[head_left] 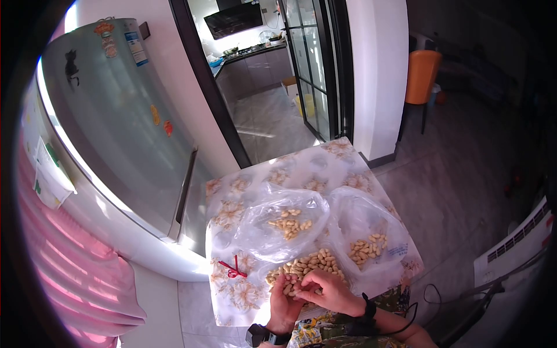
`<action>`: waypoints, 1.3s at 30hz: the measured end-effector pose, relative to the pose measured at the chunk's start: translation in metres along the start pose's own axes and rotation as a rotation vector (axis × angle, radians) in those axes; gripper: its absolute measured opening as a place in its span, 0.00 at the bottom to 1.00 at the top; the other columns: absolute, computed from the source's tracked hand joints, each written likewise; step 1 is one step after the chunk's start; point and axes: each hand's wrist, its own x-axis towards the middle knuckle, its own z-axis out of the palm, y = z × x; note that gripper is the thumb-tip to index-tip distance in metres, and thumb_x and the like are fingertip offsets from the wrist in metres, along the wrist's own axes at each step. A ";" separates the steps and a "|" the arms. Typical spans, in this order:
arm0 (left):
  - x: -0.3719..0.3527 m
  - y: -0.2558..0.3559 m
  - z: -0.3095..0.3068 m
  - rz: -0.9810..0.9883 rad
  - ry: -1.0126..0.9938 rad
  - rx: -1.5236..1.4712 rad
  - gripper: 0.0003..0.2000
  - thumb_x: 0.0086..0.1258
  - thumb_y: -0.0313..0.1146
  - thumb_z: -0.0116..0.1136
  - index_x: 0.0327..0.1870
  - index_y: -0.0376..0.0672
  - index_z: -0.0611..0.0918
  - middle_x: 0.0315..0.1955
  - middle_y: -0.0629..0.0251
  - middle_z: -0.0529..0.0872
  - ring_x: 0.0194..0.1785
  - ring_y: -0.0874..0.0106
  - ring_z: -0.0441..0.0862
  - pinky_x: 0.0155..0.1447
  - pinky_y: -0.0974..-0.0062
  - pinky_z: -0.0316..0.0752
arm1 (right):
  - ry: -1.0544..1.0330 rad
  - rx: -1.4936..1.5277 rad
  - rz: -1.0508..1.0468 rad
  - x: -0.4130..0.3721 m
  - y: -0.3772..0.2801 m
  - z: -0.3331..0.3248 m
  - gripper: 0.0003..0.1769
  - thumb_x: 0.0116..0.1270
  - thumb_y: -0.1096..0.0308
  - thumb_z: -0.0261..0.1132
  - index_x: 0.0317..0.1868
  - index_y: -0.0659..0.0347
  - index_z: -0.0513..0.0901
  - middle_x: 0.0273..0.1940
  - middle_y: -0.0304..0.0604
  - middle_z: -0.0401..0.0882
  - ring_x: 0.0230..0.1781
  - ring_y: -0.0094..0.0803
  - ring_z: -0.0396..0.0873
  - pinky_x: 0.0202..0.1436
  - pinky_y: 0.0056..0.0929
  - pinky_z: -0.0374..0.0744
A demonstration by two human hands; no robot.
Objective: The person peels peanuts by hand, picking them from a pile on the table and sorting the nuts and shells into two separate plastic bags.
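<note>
Unshelled peanuts (322, 260) fill a clear shallow container at the near edge of the table, and both hands are over it. My left hand (282, 304) is turned palm up with its fingers curled. Coming in from the right, my right hand (329, 293) has thumb and fingers pinched together close to the left fingertips. Whatever lies between the fingers is too small and hidden to make out. Behind the container, an open clear plastic bag (255, 226) holds some peanuts. A second plastic bag (354, 209), to the right, also has peanuts in it.
A flowered cloth covers the table (235, 298). Red scissors (233, 268) lie on its left side. A fridge (116, 116) stands to the left, above a pink cloth (75, 267). Beyond the table, a glass door (310, 75) opens on a kitchen. An orange chair (423, 75) is at the right.
</note>
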 end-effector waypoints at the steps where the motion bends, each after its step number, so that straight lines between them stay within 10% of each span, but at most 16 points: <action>1: 0.000 -0.001 0.001 0.011 -0.005 0.003 0.13 0.77 0.43 0.46 0.35 0.45 0.75 0.35 0.67 0.80 0.43 0.69 0.78 0.57 0.56 0.74 | -0.017 -0.084 -0.052 0.000 0.002 -0.001 0.13 0.57 0.69 0.74 0.38 0.63 0.79 0.35 0.40 0.80 0.34 0.32 0.82 0.35 0.26 0.79; 5: -0.007 -0.002 0.015 0.025 0.020 0.047 0.13 0.77 0.43 0.48 0.38 0.44 0.76 0.37 0.66 0.80 0.41 0.72 0.78 0.46 0.72 0.78 | 0.009 -0.070 -0.037 -0.001 0.001 0.000 0.11 0.56 0.70 0.74 0.35 0.62 0.80 0.36 0.39 0.80 0.34 0.32 0.81 0.35 0.27 0.79; 39: -0.009 0.004 -0.004 -0.128 -0.225 0.011 0.13 0.77 0.36 0.45 0.54 0.38 0.75 0.53 0.55 0.79 0.56 0.61 0.77 0.61 0.60 0.73 | -0.041 -0.257 -0.133 0.001 0.008 0.001 0.11 0.54 0.71 0.72 0.37 0.60 0.80 0.52 0.45 0.73 0.53 0.43 0.72 0.52 0.36 0.75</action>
